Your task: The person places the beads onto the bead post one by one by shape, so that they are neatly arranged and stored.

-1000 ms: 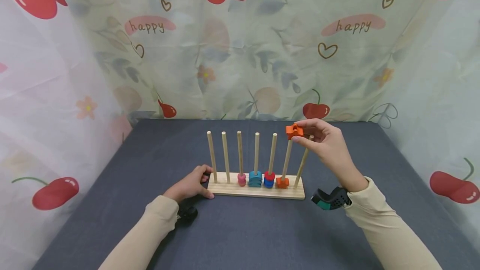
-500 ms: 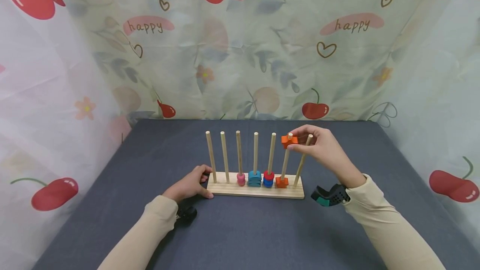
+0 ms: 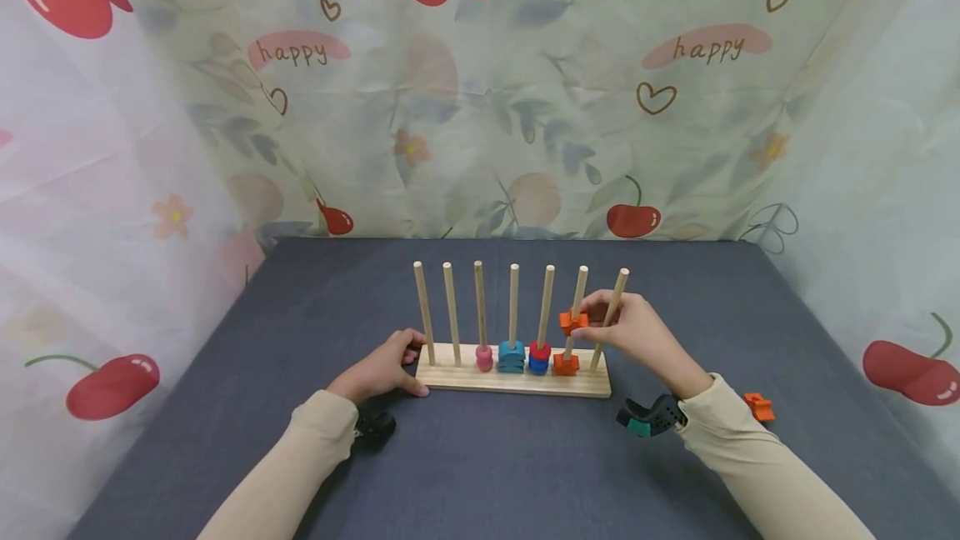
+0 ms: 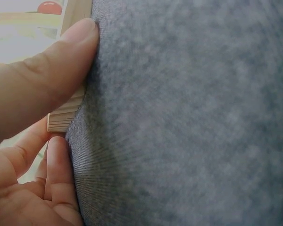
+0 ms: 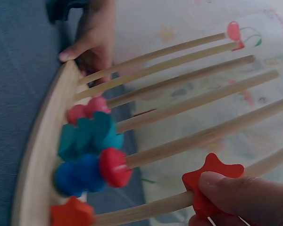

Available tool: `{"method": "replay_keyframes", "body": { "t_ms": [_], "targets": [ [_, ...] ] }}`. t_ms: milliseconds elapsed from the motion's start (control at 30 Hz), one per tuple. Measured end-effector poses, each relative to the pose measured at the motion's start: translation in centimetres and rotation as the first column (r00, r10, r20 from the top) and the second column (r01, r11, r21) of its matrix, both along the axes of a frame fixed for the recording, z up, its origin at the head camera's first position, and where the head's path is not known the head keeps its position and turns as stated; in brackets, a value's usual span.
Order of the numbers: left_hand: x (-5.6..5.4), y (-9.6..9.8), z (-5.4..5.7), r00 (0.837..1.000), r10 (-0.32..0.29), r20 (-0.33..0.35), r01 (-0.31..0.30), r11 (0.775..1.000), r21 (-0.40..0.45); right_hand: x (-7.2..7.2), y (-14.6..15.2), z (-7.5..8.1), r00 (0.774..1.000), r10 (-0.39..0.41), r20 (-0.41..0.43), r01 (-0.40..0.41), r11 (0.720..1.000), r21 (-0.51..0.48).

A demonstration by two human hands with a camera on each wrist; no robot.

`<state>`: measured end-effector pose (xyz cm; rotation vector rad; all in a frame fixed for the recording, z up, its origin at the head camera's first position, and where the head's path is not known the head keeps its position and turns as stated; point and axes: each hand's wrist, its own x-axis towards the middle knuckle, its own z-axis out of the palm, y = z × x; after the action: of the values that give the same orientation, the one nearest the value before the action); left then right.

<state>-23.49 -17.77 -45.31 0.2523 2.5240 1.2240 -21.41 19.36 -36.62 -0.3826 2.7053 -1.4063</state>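
Observation:
A wooden peg board [image 3: 480, 383] with several upright pegs lies on the table. My left hand [image 3: 381, 367] grips its left end, thumb at the front and fingers behind; the left wrist view shows the thumb [image 4: 61, 66] on the wood. With thumb and fingers, my right hand [image 3: 641, 330] pinches an orange star bead [image 5: 212, 172], threaded partway down the second peg from the right. Below it, another orange star [image 3: 566, 366] sits at that peg's foot, apart from the held one. Pink beads [image 3: 483, 359], teal pieces [image 3: 512, 357] and a red bead [image 3: 539, 350] over blue [image 3: 537, 367] fill neighbouring pegs.
On the dark table [image 3: 480, 465], another orange star [image 3: 759, 407] lies to the right, partly behind the right sleeve. The rightmost peg [image 3: 617, 294] rises close to the right hand. A printed curtain [image 3: 480, 107] hangs behind and at both sides.
My right hand has lowered the orange star from the peg's top to partway down it. The star on the table has come into sight behind the sleeve. My left hand stays put.

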Motion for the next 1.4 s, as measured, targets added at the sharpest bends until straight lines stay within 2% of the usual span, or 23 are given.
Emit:
{"method": "replay_keyframes", "body": {
  "t_ms": [300, 400, 533, 733, 933, 1067, 1233, 1400],
  "targets": [
    [0.1, 0.1, 0.2, 1.0, -0.004, 0.002, 0.004, 1.0, 0.006, -0.2, -0.2, -4.5, 1.0, -0.021, 0.014, 0.02, 0.999, 0.027],
    [0.0, 0.0, 0.2, 1.0, -0.007, -0.004, 0.007, 1.0, 0.004, -0.2, -0.3, -5.4, 1.0, -0.018, 0.009, 0.018, 0.999, 0.026],
    [0.1, 0.0, 0.2, 1.0, -0.005, -0.008, 0.005, 1.0, 0.005, -0.2, -0.3, -5.8, 1.0, -0.025, 0.013, 0.025, 0.999, 0.023],
    [0.1, 0.0, 0.2, 1.0, -0.01, -0.012, 0.01, 1.0, 0.005, -0.3, -0.4, -6.2, 1.0, -0.024, 0.01, 0.024, 0.999, 0.022],
    [0.1, 0.0, 0.0, 1.0, 0.0, -0.008, 0.0, 1.0, -0.003, 0.2, 0.2, -5.9, 1.0, 0.001, 0.029, 0.002, 0.996, -0.085],
    [0.1, 0.0, 0.0, 1.0, 0.0, -0.005, 0.0, 1.0, 0.003, 0.8, 1.4, -5.0, 1.0, 0.005, 0.004, -0.005, 0.992, -0.128],
    [0.1, 0.0, 0.1, 1.0, 0.002, -0.008, -0.002, 1.0, 0.007, 2.1, 3.3, -3.4, 0.998, 0.009, -0.056, -0.014, 0.996, -0.091],
    [0.1, 0.0, 0.0, 1.0, 0.004, -0.003, -0.004, 1.0, 0.007, 3.5, 5.7, -2.2, 0.991, -0.026, -0.133, 0.023, 1.0, -0.021]
  ]
}}
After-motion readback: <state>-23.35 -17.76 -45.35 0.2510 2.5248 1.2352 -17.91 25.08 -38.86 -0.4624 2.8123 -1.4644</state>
